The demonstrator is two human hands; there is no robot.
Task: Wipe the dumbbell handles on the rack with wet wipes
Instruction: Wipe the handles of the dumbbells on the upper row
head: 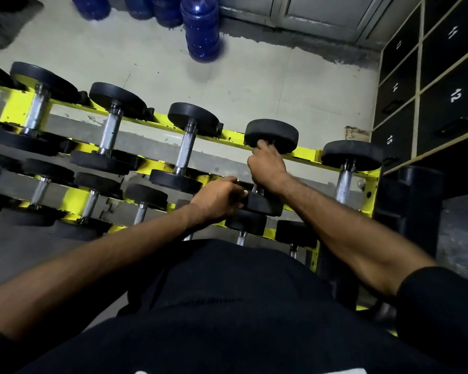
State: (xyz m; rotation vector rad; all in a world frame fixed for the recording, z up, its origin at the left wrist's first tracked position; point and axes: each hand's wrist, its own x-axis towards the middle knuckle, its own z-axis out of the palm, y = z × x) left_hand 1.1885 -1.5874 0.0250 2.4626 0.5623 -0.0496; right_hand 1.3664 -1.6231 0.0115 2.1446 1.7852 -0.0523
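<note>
The dumbbell (272, 134) has two round black heads and a chrome handle (256, 189), like its neighbours in the row. It lies across the top tier of the yellow rack (304, 157), fourth from the left, far head on the far rail and near head on the near one. The right hand (266, 168) is wrapped round the handle between the heads, hiding nearly all of it. The left hand (218, 197) sits just left of the near head, fingers curled against it. A small white bit shows at its fingertips, and I cannot tell whether it holds anything. A blue bottle (201, 28) stands on the floor beyond.
</note>
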